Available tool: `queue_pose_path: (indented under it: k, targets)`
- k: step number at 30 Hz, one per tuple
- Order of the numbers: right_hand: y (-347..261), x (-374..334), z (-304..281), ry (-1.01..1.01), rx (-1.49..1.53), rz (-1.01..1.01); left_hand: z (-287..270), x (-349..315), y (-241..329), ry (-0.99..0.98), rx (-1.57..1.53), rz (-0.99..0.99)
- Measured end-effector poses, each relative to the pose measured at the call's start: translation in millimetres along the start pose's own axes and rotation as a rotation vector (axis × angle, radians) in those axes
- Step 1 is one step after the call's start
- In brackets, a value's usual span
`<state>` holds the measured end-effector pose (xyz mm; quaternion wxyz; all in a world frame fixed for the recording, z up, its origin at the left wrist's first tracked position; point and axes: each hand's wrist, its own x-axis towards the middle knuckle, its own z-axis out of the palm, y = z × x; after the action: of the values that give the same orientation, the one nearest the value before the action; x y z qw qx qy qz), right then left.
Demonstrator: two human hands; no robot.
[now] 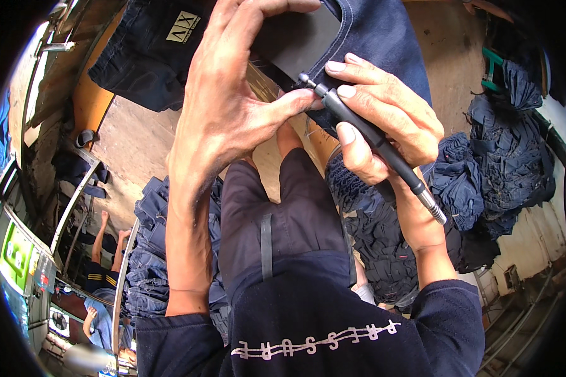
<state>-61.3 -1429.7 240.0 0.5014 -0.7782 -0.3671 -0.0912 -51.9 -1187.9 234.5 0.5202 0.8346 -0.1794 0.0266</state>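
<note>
My right hand (390, 116) grips a slim black pen-like tool (374, 139) between thumb and fingers. A small metal ball sits at its upper tip, and its lower end is ribbed metal. My left hand (223, 94) is bent in a wide C, thumb and fingers apart. Its thumb reaches the tool's upper end, while its fingers extend over a dark smooth panel (292, 41). Beside that panel, a dark blue denim piece (383, 38) with a curved stitched edge lies behind my right fingers. Whether the tool touches the cloth I cannot tell.
A dark garment with a pale patch (138, 56) lies at the upper left. Heaps of dark blue garments (509, 151) stand on the right, and folded denim (148, 251) is stacked left of my legs. Other people (107, 276) are at the lower left.
</note>
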Motion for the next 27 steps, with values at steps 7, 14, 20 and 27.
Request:
queue_pose_path:
  k: [7,14,20,27]
  targets:
    - [4,-7,-5,0.023,0.039,0.053,-1,-1,18,0.026,-0.049,-0.095]
    - [15,-7,-14,0.108,0.131,0.130,13,5,28,0.157,-0.146,-0.242]
    - [12,-5,-13,0.137,0.030,0.083,24,1,20,0.226,-0.383,-0.343]
    - [-2,-5,-11,0.162,-0.025,0.052,21,-8,30,0.147,-0.315,-0.317]
